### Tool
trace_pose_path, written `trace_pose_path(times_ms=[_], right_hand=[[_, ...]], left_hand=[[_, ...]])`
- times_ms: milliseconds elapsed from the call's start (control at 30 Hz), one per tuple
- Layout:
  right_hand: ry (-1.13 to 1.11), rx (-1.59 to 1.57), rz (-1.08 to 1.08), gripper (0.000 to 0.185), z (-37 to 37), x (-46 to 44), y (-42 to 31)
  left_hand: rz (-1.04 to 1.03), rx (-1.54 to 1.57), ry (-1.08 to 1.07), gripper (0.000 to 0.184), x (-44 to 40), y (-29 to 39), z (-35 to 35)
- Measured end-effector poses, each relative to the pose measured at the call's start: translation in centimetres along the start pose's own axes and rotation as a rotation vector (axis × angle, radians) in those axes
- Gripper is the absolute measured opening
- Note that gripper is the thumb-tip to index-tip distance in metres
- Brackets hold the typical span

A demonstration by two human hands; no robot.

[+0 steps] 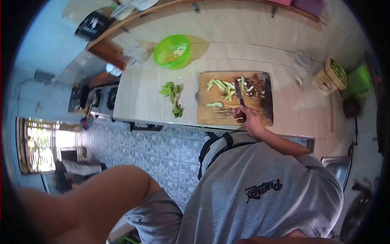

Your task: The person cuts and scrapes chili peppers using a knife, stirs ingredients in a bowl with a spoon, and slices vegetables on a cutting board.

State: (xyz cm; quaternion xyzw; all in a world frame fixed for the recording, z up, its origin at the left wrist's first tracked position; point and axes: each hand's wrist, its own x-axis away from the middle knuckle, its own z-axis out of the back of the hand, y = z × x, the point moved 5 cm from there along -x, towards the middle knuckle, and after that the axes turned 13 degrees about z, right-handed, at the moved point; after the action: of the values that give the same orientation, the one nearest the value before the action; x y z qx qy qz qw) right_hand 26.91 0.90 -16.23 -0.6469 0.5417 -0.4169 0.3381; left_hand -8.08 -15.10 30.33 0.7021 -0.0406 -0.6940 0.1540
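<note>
My right hand (248, 116) is closed round the dark handle of a knife (238, 90) over the wooden cutting board (215, 116). The blade points away from me, among pale green vegetable pieces (220, 84). One curved green piece (214, 104) lies apart, nearer the board's front left. Small white and dark reddish bits (254, 89) are scattered to the right of the blade. My left forearm (101, 191) is raised close to the camera at the lower left, and the hand at its end cannot be made out.
Leafy greens (175, 95) lie left of the board, with a green bowl (172, 52) behind them. At the right are a glass jar (303, 61), a container of green items (336, 73) and a sink (339, 166). A stove (109, 97) stands at the far left.
</note>
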Motion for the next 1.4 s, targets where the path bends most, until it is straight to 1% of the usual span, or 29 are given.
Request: trace_pose_path(times_ms=[100, 167, 200, 267, 333, 400, 433, 467, 533, 567, 600, 633, 700, 767, 800, 833, 867, 900, 967, 1000, 1033, 1100, 1133, 1233, 1333, 1367, 1400], right_hand=[[0.061, 0.048, -0.013, 0.028, 0.7, 0.1, 0.0], [0.101, -0.045, 0.013, 0.029, 1.6, -0.1, 0.9], [0.132, -0.025, 0.023, 0.029, 1.2, -0.2, 0.5], [0.150, -0.039, 0.053, 0.027, 0.4, 0.0, -0.6], [0.140, 0.079, 0.116, 0.025, 2.2, 0.0, 0.4], [0.233, -0.130, 0.114, 0.018, 1.3, -0.3, -0.7], [0.304, -0.094, 0.103, 0.017, 0.2, -0.2, -2.1], [0.215, -0.135, 0.151, 0.018, 0.2, -2.1, -1.8], [0.362, -0.005, 0.203, 0.023, 1.7, 0.1, -0.7], [0.349, -0.046, 0.170, 0.024, 1.3, 0.4, -0.8], [0.423, -0.054, 0.164, 0.024, 0.4, 1.4, -1.9], [0.458, -0.065, 0.141, 0.024, 0.2, 1.7, -1.9], [0.521, -0.091, 0.166, 0.024, -0.4, 1.9, -1.7], [0.497, -0.137, 0.212, 0.025, 0.2, 2.0, 0.2], [0.483, -0.108, 0.256, 0.026, 0.3, 2.1, 1.1], [0.540, -0.081, 0.253, 0.026, -0.4, 2.2, 1.2], [0.461, -0.033, 0.259, 0.027, -1.1, 2.3, 1.3], [0.528, -0.092, 0.223, 0.027, -3.2, 2.5, 0.1], [0.458, -0.094, 0.262, 0.027, -3.4, 2.1, 1.6], [0.513, -0.042, 0.202, 0.024, -4.9, 2.4, 0.9], [0.520, -0.070, 0.181, 0.024, -5.7, 3.2, 1.9], [0.500, -0.096, 0.188, 0.024, -5.7, 2.4, 2.3], [0.532, -0.080, 0.178, 0.018, -6.0, 2.2, 2.4], [0.607, 0.015, 0.104, 0.021, -3.9, 1.3, 4.6], [0.630, 0.730, 0.159, 0.035, -1.6, -0.8, 5.1], [0.601, 0.862, 0.133, 0.037, -1.9, -1.6, 4.4], [0.570, 0.993, 0.103, 0.040, -2.6, -2.4, 3.5]], left_hand=[[0.004, -0.011, -0.016, 0.047, -0.2, -0.6, 0.5], [-0.032, -0.011, -0.031, 0.047, 0.7, -0.3, 0.7], [-0.047, -0.005, -0.044, 0.047, 1.4, 0.0, 0.4], [-0.015, -0.007, -0.057, 0.047, 2.1, -0.7, -0.4], [0.013, -0.019, -0.054, 0.047, 2.9, -1.5, -1.1], [-0.015, -0.031, -0.050, 0.047, 5.0, -1.0, -2.4], [-0.027, -0.037, -0.060, 0.047, 5.7, -0.8, -3.1], [-0.028, -0.030, -0.062, 0.047, 6.4, -1.4, -3.1], [0.048, -0.010, -0.082, 0.047, 4.9, -4.3, -2.6], [0.072, 0.014, -0.105, 0.047, 3.7, -6.1, -2.1], [0.081, 0.040, -0.118, 0.047, 3.1, -7.7, -1.8], [0.061, 0.062, -0.129, 0.047, 2.8, -8.6, -1.2], [0.024, 0.117, -0.138, 0.047, 2.6, -10.1, 0.2], [0.008, 0.166, -0.170, 0.047, 2.4, -11.7, 0.9], [0.014, 0.201, -0.189, 0.047, 1.8, -12.5, 1.5], [0.022, 0.230, -0.213, 0.047, 1.2, -13.5, 1.8], [0.038, 0.260, -0.242, 0.047, 0.4, -14.4, 1.8], [0.035, 0.279, -0.259, 0.047, 0.0, -15.1, 1.9], [0.021, 0.311, -0.251, 0.047, -0.1, -15.6, 2.6], [0.023, 0.330, -0.245, 0.047, -0.2, -16.3, 3.0], [0.027, 0.345, -0.246, 0.047, -0.5, -17.1, 3.2], [0.044, 0.368, -0.217, 0.047, -0.5, -18.6, 4.0], [0.059, 0.376, -0.205, 0.047, -0.5, -19.5, 4.3], [0.219, 0.314, -0.149, 0.047, 1.3, -23.8, 4.1], [0.650, 0.105, -0.167, 0.047, 8.5, -30.9, 2.2], [0.768, -0.009, -0.242, 0.044, 11.9, -33.0, 1.9], [0.959, -0.003, -0.267, 0.045, 16.0, -34.7, 1.8]])
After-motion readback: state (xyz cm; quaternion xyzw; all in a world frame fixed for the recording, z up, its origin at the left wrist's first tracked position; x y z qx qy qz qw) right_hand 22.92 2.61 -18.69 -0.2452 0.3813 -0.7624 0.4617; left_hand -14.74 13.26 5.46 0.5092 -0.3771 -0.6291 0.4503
